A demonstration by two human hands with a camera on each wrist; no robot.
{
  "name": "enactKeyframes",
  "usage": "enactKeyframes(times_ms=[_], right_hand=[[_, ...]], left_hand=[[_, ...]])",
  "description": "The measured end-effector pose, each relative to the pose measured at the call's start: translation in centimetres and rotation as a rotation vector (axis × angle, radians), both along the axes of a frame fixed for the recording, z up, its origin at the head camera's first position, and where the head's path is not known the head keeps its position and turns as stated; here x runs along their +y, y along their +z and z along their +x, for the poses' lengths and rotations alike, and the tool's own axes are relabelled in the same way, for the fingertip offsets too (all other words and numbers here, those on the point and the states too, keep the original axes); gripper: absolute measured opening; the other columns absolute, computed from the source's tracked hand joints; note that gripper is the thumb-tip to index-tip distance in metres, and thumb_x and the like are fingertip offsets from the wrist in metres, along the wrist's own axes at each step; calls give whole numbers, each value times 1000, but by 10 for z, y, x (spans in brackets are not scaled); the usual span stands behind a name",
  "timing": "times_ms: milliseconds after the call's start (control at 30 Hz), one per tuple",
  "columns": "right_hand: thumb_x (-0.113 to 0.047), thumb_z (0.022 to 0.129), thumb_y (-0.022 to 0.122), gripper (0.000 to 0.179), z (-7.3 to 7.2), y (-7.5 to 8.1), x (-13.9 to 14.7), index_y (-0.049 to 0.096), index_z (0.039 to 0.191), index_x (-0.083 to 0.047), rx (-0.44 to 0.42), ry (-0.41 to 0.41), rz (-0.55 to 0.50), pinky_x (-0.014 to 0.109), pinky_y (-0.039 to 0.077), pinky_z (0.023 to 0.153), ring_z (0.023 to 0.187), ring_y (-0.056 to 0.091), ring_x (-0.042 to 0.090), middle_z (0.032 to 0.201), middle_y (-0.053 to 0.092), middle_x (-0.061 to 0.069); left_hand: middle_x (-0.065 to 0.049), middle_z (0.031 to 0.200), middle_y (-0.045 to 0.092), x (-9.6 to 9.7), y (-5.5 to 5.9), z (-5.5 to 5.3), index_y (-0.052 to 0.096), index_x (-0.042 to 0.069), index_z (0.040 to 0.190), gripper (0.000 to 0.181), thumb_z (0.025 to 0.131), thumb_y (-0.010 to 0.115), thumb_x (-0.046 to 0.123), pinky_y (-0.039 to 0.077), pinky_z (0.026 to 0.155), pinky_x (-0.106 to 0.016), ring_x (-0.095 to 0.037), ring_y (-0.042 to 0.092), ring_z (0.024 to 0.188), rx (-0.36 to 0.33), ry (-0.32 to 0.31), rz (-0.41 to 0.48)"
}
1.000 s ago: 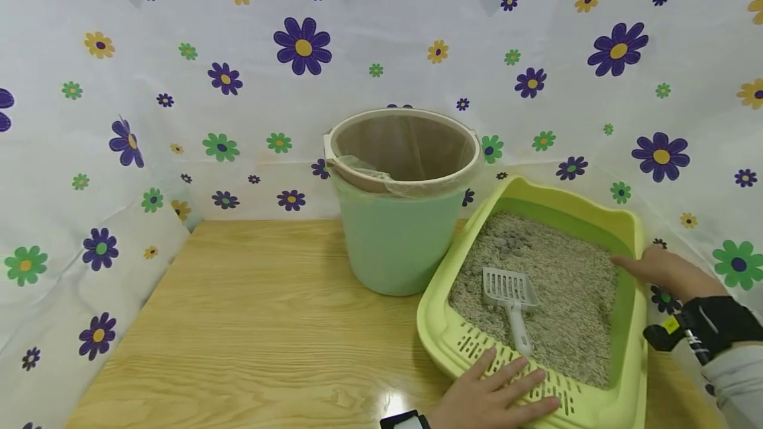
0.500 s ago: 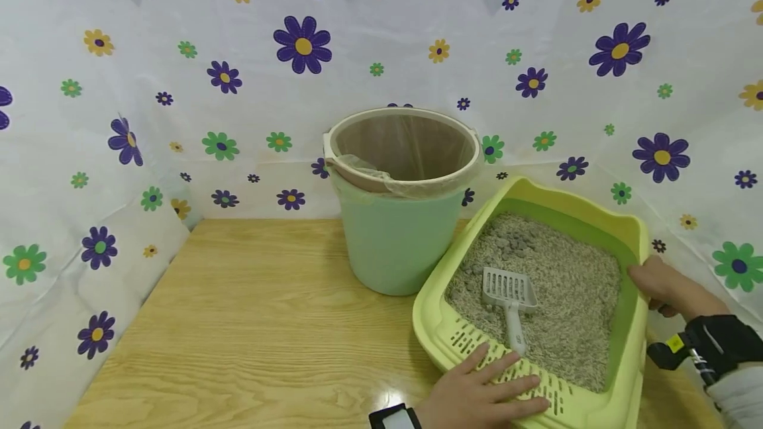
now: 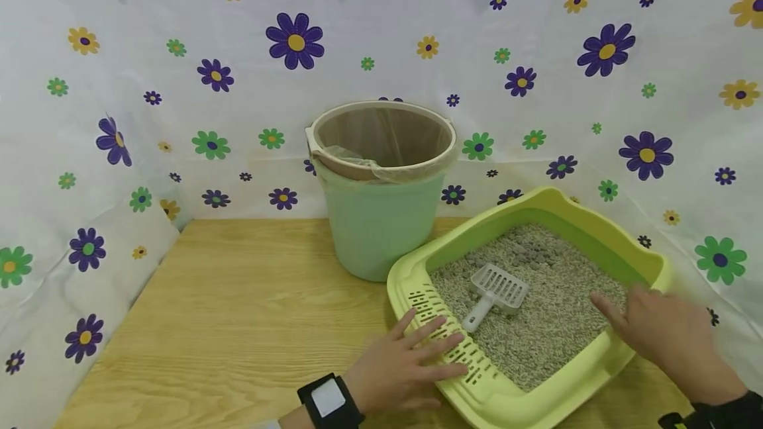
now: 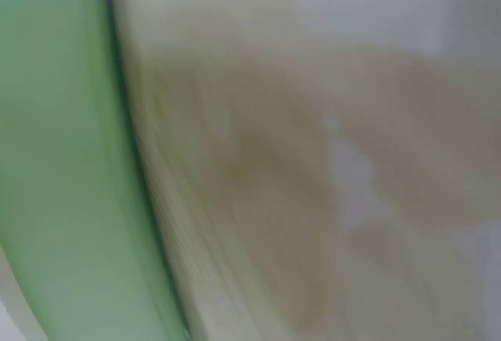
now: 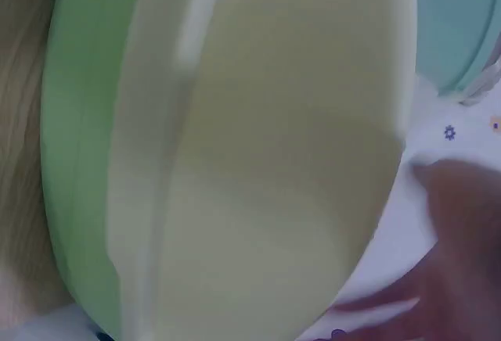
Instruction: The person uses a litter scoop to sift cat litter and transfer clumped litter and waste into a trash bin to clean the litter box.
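A yellow-green litter box (image 3: 536, 409), filled with grey-brown litter (image 3: 554, 323), stands at the right, turned at an angle. On the litter lies a light grey slotted scoop (image 3: 501, 286), its handle toward the slotted front rim. My left hand (image 3: 399, 363) rests on that slotted rim with fingers straight and spread. At the right corner, my right hand (image 3: 667, 326) grips the rim, thumb extended inward over the litter. The right wrist view shows the box's outer wall (image 5: 274, 161) close up, with the blurred right hand (image 5: 462, 255) at its edge.
A pale green bucket (image 3: 381, 220) with a cream rim and clear liner bag stands behind the box, close to its left corner. The wooden table (image 3: 250, 303) extends left. A flower-print sheet (image 3: 238, 85) encloses the back and sides.
The litter box has been turned, its slotted front swinging left and its right corner coming outward. Both hands moved with it. The scoop turned along with the litter; the bucket sits slightly further left in view.
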State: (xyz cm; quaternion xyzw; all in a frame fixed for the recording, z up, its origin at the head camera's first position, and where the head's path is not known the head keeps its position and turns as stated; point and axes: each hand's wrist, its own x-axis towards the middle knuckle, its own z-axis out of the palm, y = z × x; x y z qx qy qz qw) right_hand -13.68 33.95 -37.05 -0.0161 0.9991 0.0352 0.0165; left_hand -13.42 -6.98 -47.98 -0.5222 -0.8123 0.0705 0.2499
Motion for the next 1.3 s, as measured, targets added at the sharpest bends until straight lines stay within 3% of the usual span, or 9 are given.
enactKeyframes(times_ms=[167,267,467,733,867,1000,1100,1167,1300], right_hand=[[-49,101,57,42,-2,-30,-4,71,103,-8,430,377,-79,53,42,103,104,68,39,104,75,13],[-30,104,57,23,-9,-47,6,71,88,-19,484,487,-209,47,38,100,96,68,32,92,73,0],[-24,103,56,45,-16,-59,13,43,61,-31,515,538,-248,31,35,69,58,36,0,61,35,-21],[-33,104,55,57,-10,-42,8,30,53,-27,367,480,-173,20,24,56,53,21,-4,57,18,-20],[-35,105,53,52,0,-36,5,37,56,-28,224,392,-127,23,33,58,54,34,-4,55,27,-18],[-40,106,50,51,17,-36,-1,42,58,-27,121,303,-119,25,36,59,52,36,-1,54,33,-15],[-44,106,50,50,32,-39,-5,49,59,-25,53,251,-119,25,33,58,51,33,2,54,39,-15],[-47,104,53,43,42,-40,-8,63,70,-22,10,234,-112,26,36,55,50,39,2,56,47,-14],[-69,89,63,60,62,-51,-15,73,109,-13,200,415,-81,30,47,55,58,58,6,71,68,-10]], left_hand=[[-1,171,24,43,-13,38,19,27,164,95,90,47,79,8,121,-72,-33,21,159,79,51,108],[-3,170,27,70,-31,55,21,25,164,89,95,41,76,-11,117,-75,-33,21,159,150,103,257],[-2,151,55,93,-54,62,42,27,156,74,98,39,73,-2,119,-75,-25,50,143,269,127,497],[14,143,54,83,-29,69,38,38,155,71,96,42,76,-12,113,-78,-19,47,145,75,189,232],[13,151,50,75,-16,66,34,39,157,72,96,40,76,-22,103,-79,-26,41,150,39,167,115],[4,163,40,57,-8,58,31,40,159,72,96,45,72,11,100,-91,-32,35,154,-54,106,55],[-3,168,32,39,-5,51,29,39,160,72,97,52,65,39,89,-84,-39,29,155,-232,51,71],[-6,169,30,27,-5,45,31,39,159,74,95,58,62,44,87,-80,-42,27,155,-327,25,104],[-10,166,35,11,-5,34,38,40,155,76,88,66,63,45,88,-79,-45,33,151,-330,33,145]])
